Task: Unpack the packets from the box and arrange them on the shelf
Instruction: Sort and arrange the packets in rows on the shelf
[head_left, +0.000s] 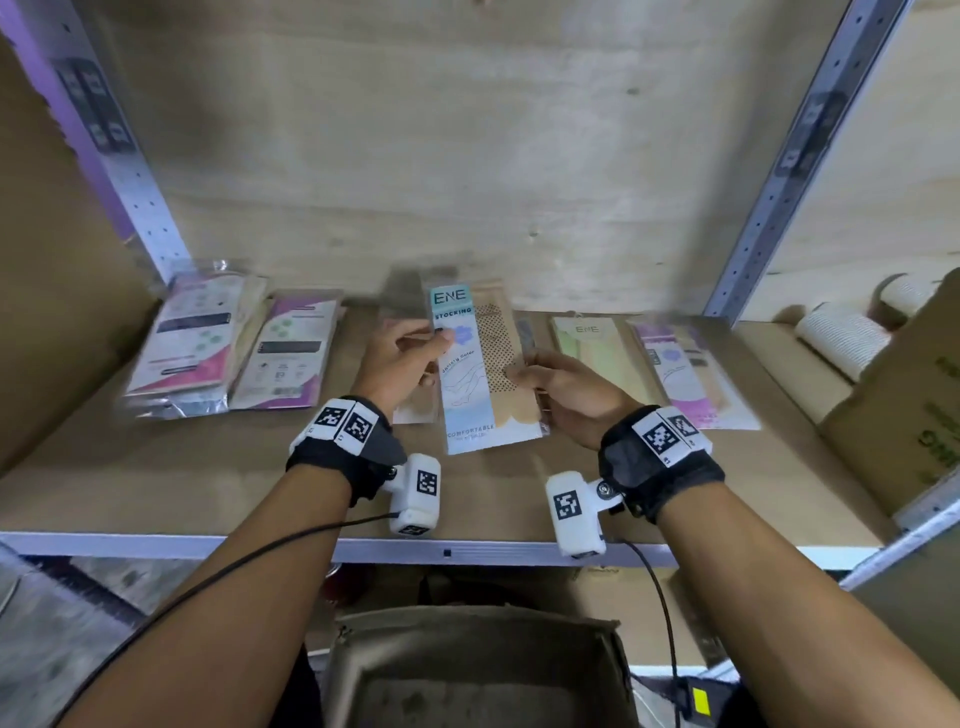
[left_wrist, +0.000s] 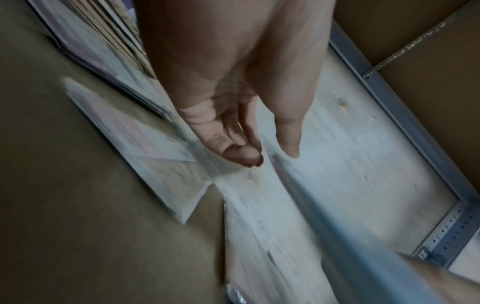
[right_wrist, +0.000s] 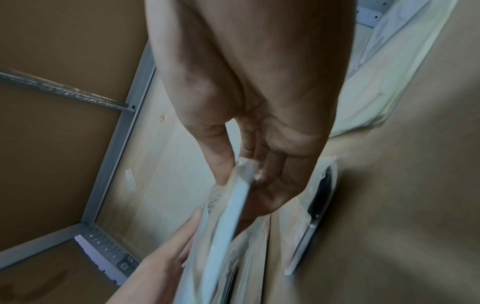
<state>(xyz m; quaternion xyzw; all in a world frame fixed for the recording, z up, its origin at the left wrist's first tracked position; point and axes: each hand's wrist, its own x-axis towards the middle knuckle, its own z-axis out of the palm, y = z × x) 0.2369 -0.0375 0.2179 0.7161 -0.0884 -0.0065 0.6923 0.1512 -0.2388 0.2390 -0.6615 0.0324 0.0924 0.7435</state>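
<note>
Plywood backs a metal-framed shelf (head_left: 156, 467) lined with brown board, seen from head height. Both hands hold one packet (head_left: 480, 374) upright just above the middle of the shelf; it reads "ENE STOCKING" on a pale blue strip beside a tan dotted panel. The left hand (head_left: 400, 364) pinches the packet's left edge, thumb on the front. The right hand (head_left: 566, 392) pinches its right edge, thumb in front and fingers behind; the right wrist view shows the same grip on the packet's thin edge. Other packets lie flat on the shelf: two pink ones (head_left: 228, 348) at left, a green one (head_left: 597, 353) and a purple one (head_left: 685, 374) at right. Another seems to lie behind the held packet, though blur hides it. An open box (head_left: 478, 670) sits below the shelf's front rail.
</note>
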